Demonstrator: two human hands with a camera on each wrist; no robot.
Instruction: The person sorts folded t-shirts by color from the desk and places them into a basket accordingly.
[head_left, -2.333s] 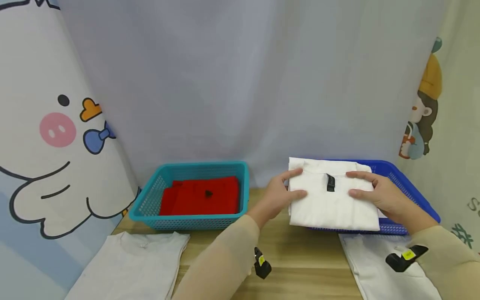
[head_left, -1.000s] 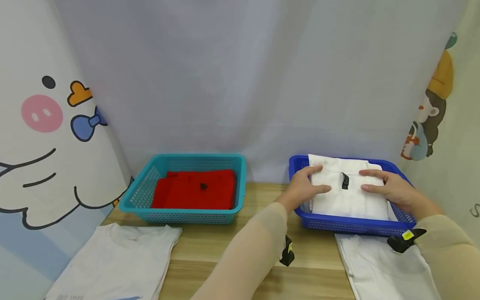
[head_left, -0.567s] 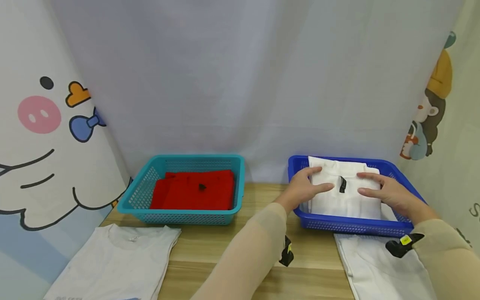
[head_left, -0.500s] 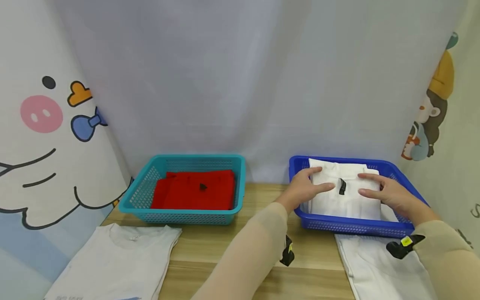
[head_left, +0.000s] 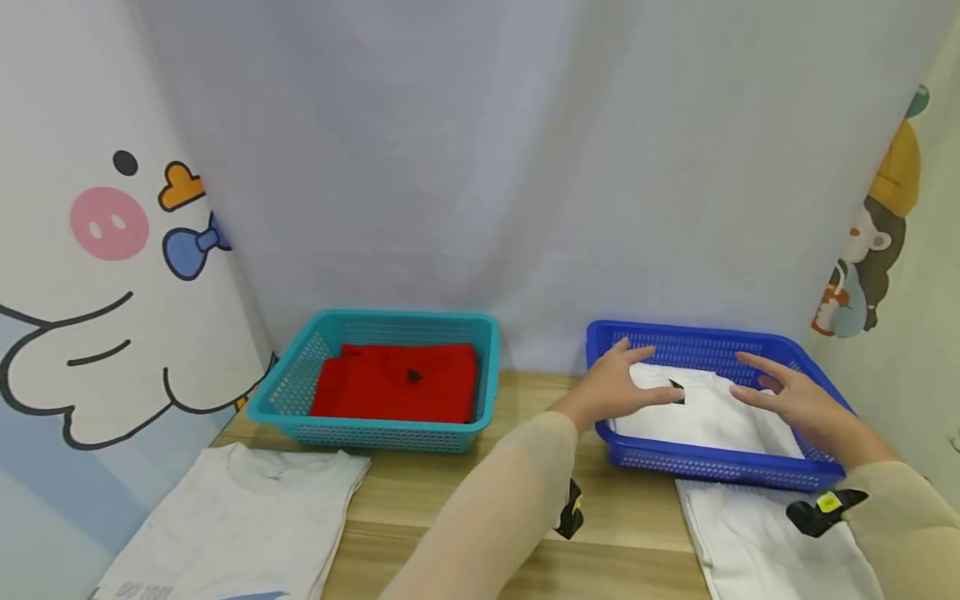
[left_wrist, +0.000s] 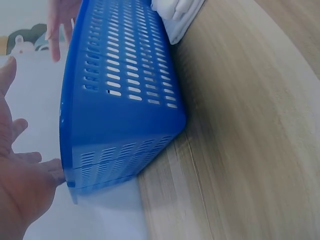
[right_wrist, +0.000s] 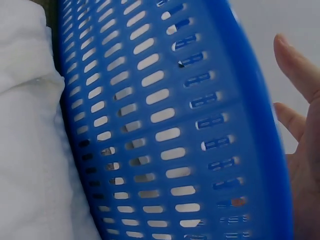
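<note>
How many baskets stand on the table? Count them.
2: a teal basket at left, holding red cloth, and a blue basket at right, holding white cloth.

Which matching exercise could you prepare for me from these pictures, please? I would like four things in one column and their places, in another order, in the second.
Column one:
1. red garment
2. white garment with the black tag
3. right hand
4. shirt with printed letters

Column two:
A. over the right end of the blue basket
B. on the table
C. inside the turquoise basket
D. inside the blue basket

Right pairs: 1-C, 2-D, 3-A, 4-B
</note>
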